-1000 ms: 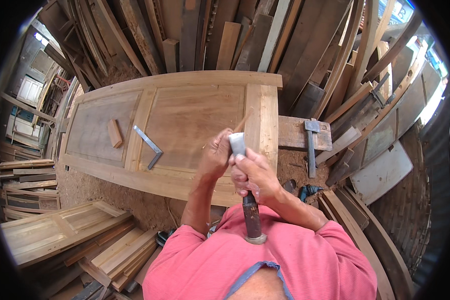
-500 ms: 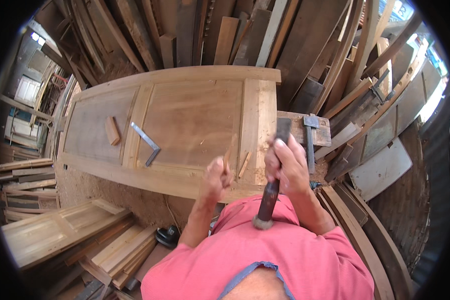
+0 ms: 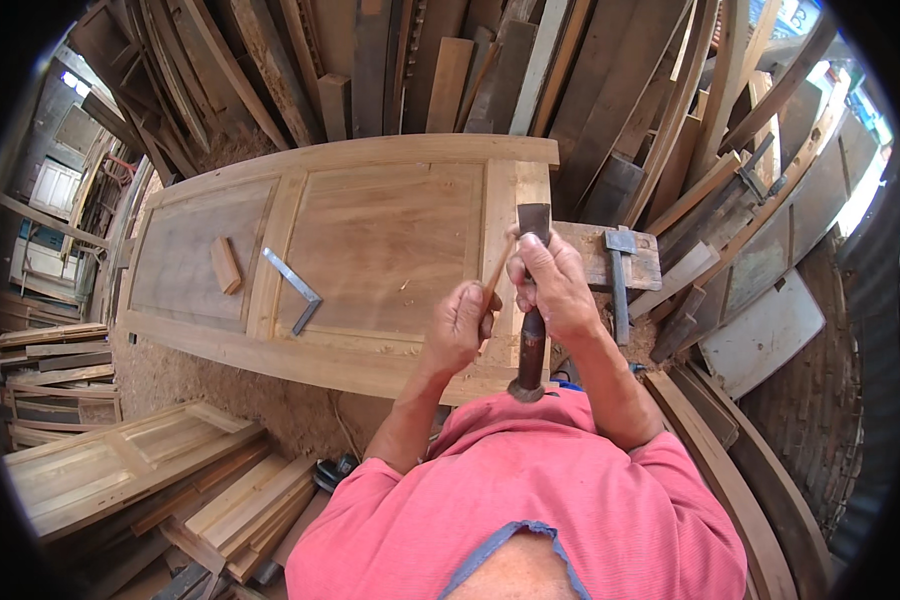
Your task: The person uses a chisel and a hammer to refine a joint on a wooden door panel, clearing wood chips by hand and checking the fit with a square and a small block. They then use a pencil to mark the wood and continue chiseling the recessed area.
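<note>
My right hand (image 3: 560,290) is closed around a wide chisel (image 3: 532,350); its flat blade points away from me and its dark handle toward my chest. Pinched in my left hand (image 3: 459,325) is a thin wooden strip (image 3: 497,268), slanting up beside the chisel blade. The strip's tip meets or passes close to the right-hand fingers; I cannot tell if it touches the steel. Both hands are above the right end of a panelled wooden door (image 3: 390,235), lying flat. On the door rest a metal try square (image 3: 292,287) and a small wooden block (image 3: 226,264).
A hammer (image 3: 619,285) lies on a rough wooden bench top (image 3: 586,262) right of the door. Planks (image 3: 450,85) lean along the far side. Another panelled door (image 3: 130,450) lies at lower left, with stacked boards (image 3: 255,510). Long beams (image 3: 715,470) run along the right.
The chisel has moved away from my chest, with its blade turned broad side up. My left hand has moved right with the strip, so both hands are now close together.
</note>
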Demonstrator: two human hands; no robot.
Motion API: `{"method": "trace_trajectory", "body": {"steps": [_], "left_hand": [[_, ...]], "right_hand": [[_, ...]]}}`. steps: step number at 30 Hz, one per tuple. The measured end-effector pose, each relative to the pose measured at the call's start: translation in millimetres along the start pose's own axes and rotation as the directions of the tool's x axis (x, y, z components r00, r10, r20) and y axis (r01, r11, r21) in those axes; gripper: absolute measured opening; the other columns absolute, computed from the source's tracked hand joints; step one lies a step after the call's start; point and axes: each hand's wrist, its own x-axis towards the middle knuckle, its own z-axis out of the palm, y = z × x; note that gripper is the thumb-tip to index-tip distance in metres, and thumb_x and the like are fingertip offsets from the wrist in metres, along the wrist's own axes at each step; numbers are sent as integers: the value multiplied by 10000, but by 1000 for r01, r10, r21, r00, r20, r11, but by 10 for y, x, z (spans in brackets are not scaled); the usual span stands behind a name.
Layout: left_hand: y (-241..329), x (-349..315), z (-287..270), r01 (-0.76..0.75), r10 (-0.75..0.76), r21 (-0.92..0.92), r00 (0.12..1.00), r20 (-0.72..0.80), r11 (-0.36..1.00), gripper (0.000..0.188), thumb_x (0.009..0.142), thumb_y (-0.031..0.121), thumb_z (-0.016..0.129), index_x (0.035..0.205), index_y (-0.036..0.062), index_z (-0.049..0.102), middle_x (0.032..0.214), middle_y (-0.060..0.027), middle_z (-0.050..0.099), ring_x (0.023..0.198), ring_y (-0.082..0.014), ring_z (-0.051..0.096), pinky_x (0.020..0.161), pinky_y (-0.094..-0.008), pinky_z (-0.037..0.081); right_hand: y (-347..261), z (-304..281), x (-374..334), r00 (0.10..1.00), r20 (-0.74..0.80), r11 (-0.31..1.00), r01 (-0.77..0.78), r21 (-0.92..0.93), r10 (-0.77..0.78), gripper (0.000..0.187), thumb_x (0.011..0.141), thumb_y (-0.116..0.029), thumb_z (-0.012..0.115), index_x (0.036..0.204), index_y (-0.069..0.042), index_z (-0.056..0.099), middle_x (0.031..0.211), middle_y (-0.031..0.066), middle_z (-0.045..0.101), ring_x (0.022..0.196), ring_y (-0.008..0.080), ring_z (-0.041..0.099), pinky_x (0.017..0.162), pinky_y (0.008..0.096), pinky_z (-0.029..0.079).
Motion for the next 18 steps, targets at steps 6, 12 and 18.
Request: {"method": "trace_trajectory", "body": {"steps": [6, 12, 18], "left_hand": [[-141, 246, -136, 113, -133, -331, 990, -38, 937, 339, 1052, 347, 416, 892, 89, 566, 587, 55, 455, 479, -28, 379, 407, -201, 290], [-152, 457, -287, 35, -57, -294, 996, -64, 955, 281, 1043, 306, 444, 886, 98, 550, 652, 75, 489, 510, -30, 406, 440, -218, 315], [78, 293, -288, -189, 198, 207, 980, -27, 960, 332, 1052, 251, 401, 835, 52, 556, 596, 21, 480, 524, -86, 433, 482, -287, 350]], "right_hand": [[308, 63, -135, 985, 137, 872, -158, 462, 106, 214, 1003, -201, 487, 1157, -53, 470, 869, 30, 546, 618, 90, 478, 518, 261, 448], [353, 379, -281, 900, 295, 816, -422, 396, 322, 162, 1012, -209, 453, 1084, -66, 478, 719, 2, 479, 496, 87, 423, 473, 256, 440], [147, 417, -357, 899, 206, 860, -433, 270, 387, 132, 1023, -206, 417, 1050, -87, 467, 662, -16, 420, 444, 70, 371, 424, 259, 418]]}}
